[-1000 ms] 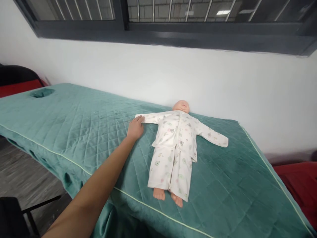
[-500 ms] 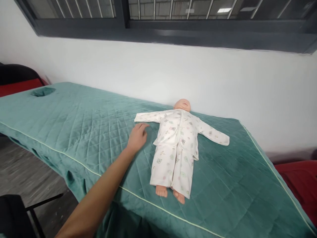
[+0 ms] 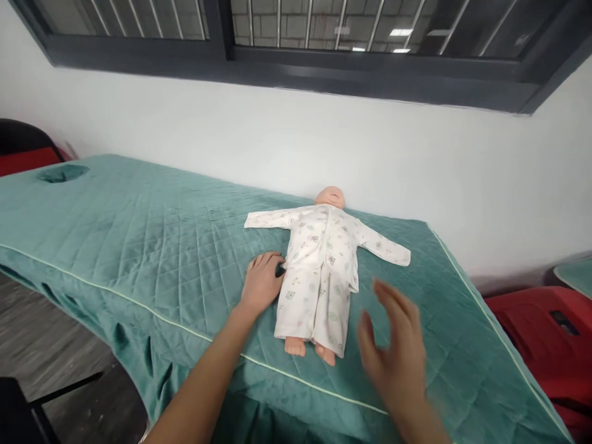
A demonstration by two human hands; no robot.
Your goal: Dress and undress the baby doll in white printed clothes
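A baby doll (image 3: 331,197) lies on its back on the green quilted bed cover (image 3: 185,240), arms spread and bare feet towards me. It wears a white patterned shirt (image 3: 319,237) and matching trousers (image 3: 300,302). My left hand (image 3: 263,280) rests beside the doll's waist, its thumb and forefinger closed at the shirt's side hem, with a dark gap between them. My right hand (image 3: 395,345), slightly blurred, hovers to the right of the trouser legs. Its thumb and fingers are apart, and nothing is in them.
A white wall (image 3: 194,132) stands behind the bed, below a dark window frame (image 3: 324,74). The cover has a face hole (image 3: 62,173) at the far left. A red chair (image 3: 531,333) is beyond the right edge, and a black-and-red chair (image 3: 28,148) at the left.
My left hand has moved from below the doll's sleeve to the shirt hem at its waist. My right hand has come into view at the lower right. The view has shifted slightly right.
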